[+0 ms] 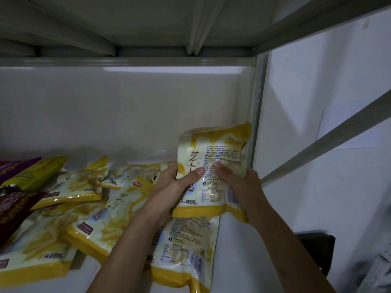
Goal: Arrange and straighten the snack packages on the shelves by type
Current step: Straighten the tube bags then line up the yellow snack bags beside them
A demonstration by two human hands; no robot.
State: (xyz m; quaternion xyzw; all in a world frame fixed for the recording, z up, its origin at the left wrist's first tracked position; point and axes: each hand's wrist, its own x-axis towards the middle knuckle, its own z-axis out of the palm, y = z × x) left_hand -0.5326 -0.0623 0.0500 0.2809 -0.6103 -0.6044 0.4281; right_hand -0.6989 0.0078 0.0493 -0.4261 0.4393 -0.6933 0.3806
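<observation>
Both hands up at the far right end of the shelf [230, 250], gripping one yellow-and-white snack bag [213, 172] held upright, its printed back toward the camera. Left hand [169, 193] curled round the bag's left edge, thumb pressed flat across the print, fingers hidden behind the bag. Right hand [237, 176] clamped on the right side, thumb on the front, remaining fingers out of sight behind the crinkled film. Top right corner of the bag close against the grey shelf post [257, 123]; touching or not, cannot tell. Small print on the bag too fine to read.

Directly below the hands, a second yellow bag [186, 250] lying flat, back up, partly covered by the left forearm and cut off at the bottom edge. Left of the left hand, a loose heap of more yellow bags [101, 225], overlapping at odd angles, some face up with pictured fries; exact count unclear because of the overlap. Farther left, a yellow-green bag [36, 172] tilted on the heap, and a dark brown bag [12, 210] and purple bag [17, 163], both cut off by the left edge. Lettering on these only partly legible.

Beyond the right forearm, low and outside the shelf, a dark box-like object [315, 248], dim and unidentifiable. Bottom right corner blurred.
</observation>
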